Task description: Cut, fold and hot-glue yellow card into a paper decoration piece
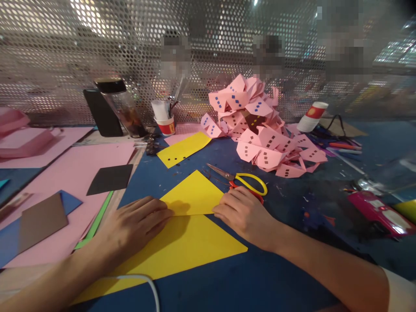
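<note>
At the frame's centre, yellow paper (191, 242) is pressed under left (143, 219) and right hands (243, 212), fingers together, half-curled.

Matt, smooth yellow paper (191, 242); perforated metal screen (201, 26); glossy magenta toy car (378, 212).

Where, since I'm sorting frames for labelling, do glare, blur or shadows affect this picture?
Head view: soft shadows on the yellow paper beside the left hand; bright glare on the perforated screen and shiny magenta object; right edge smeared; pixelation hides patches up top.
</note>
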Motion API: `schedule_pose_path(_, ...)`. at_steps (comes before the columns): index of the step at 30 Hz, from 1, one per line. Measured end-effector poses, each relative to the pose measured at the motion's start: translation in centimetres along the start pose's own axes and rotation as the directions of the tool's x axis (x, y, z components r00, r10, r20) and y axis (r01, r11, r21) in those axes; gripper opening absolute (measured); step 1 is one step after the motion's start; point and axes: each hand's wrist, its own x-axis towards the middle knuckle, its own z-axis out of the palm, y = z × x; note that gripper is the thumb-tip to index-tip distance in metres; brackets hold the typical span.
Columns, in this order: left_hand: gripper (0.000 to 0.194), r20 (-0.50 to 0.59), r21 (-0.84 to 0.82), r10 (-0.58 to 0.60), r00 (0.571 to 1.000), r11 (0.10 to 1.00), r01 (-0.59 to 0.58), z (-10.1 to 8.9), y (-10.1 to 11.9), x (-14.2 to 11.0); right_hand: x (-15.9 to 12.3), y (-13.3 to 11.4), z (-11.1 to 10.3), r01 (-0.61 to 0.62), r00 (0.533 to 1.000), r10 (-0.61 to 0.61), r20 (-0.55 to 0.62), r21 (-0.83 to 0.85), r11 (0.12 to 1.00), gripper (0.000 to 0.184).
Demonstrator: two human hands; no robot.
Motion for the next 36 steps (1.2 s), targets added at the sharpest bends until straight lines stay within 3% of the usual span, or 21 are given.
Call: schedule_pose_path(36, 0.014, 0.022, -0.009, -0.018, 1.0, 1.0, 0.018, 0.07, 0.49, -0.06, 0.07, -0.08, -0.34, -0.002, 1.0, 0.002, 0.01, 0.009, 1.0, 0.02)
